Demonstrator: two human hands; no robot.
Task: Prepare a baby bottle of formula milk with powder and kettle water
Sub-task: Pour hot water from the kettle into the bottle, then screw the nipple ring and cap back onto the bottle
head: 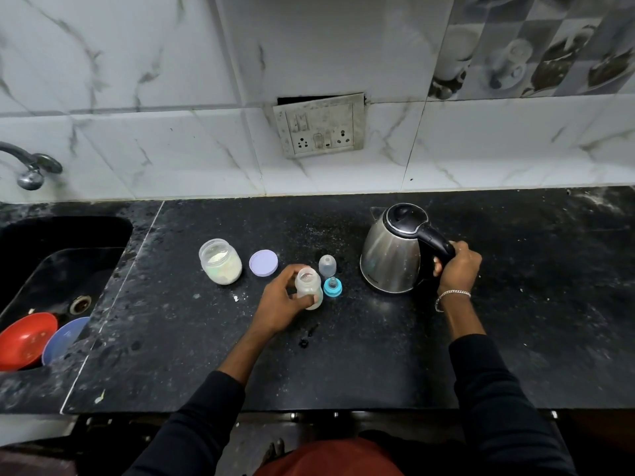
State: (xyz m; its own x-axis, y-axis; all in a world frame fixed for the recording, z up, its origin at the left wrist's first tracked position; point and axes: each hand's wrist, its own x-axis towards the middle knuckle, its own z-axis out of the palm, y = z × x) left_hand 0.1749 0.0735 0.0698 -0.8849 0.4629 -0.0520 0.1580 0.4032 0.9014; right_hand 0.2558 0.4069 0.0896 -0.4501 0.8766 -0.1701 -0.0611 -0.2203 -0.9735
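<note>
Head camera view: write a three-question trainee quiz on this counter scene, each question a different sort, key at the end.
1. True or false: the powder jar has its lid on.
2. What does the right hand grip? A) the tap B) the kettle handle C) the red bowl
3. Fill in: the left hand holds the open ____.

Key:
1. False; the purple lid lies on the counter beside the jar.
2. B.
3. Baby bottle; its teal teat ring and clear cap stand beside it.
</note>
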